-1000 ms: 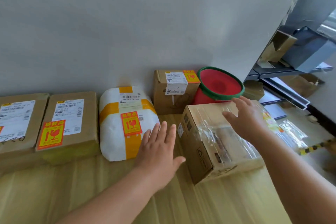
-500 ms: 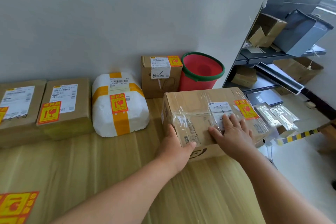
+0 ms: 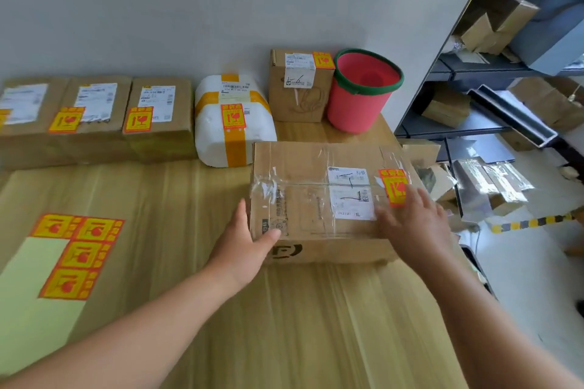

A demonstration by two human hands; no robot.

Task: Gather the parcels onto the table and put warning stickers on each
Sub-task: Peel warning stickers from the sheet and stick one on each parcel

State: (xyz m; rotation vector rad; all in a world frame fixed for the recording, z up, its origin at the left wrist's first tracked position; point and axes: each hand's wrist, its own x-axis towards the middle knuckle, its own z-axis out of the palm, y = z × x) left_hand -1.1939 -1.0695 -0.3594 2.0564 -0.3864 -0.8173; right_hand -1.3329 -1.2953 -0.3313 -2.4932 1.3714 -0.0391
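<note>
At the right edge of the table [image 3: 284, 309], a taped cardboard box [image 3: 303, 174] sits with bare wood open to its left and in front. A white foam parcel [image 3: 234, 123] crowds its back-left corner, and a red bucket [image 3: 360, 104] stands behind it. The left hand [image 3: 243, 243], fingers straight, presses the box's left side, thumb over the top. The right hand [image 3: 414, 221] lies spread flat on top, touching the warning sticker [image 3: 392, 181]. A sticker sheet [image 3: 76, 249] lies well left of the box.

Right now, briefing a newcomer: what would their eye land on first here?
The left hand and right hand rest on a big taped box at the right edge of the table. Behind it stands a pink bucket; a sheet of orange warning stickers lies at the near left.
</note>
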